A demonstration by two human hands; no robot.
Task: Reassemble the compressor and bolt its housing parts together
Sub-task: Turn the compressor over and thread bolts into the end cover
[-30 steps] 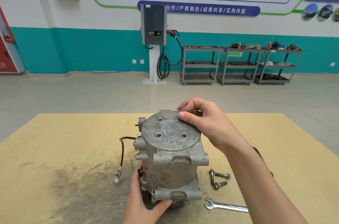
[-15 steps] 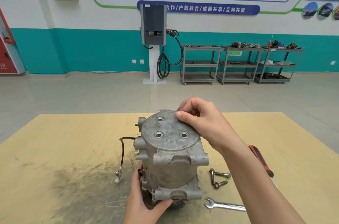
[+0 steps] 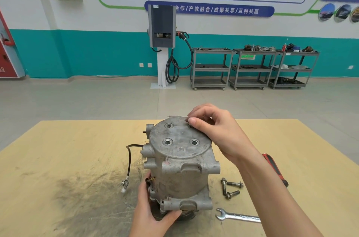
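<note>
I see my right hand (image 3: 217, 131) fingers pinching a bolt (image 3: 191, 125) atop the compressor (image 3: 180, 161); left hand (image 3: 153, 215) grips its base (loose bolts (image 3: 231, 188), wrench (image 3: 237, 216) lie right).

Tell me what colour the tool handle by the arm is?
Red and black handle, seen in the head view.

dull grey compressor (image 3: 179, 161) on a smudged yellow table (image 3: 58, 159).

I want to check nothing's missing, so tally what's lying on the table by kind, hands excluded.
Compressor: 1
Loose bolts: 3
Wrench: 1
Red-and-black handled tool, partly hidden by the forearm: 1
Total: 6
</note>
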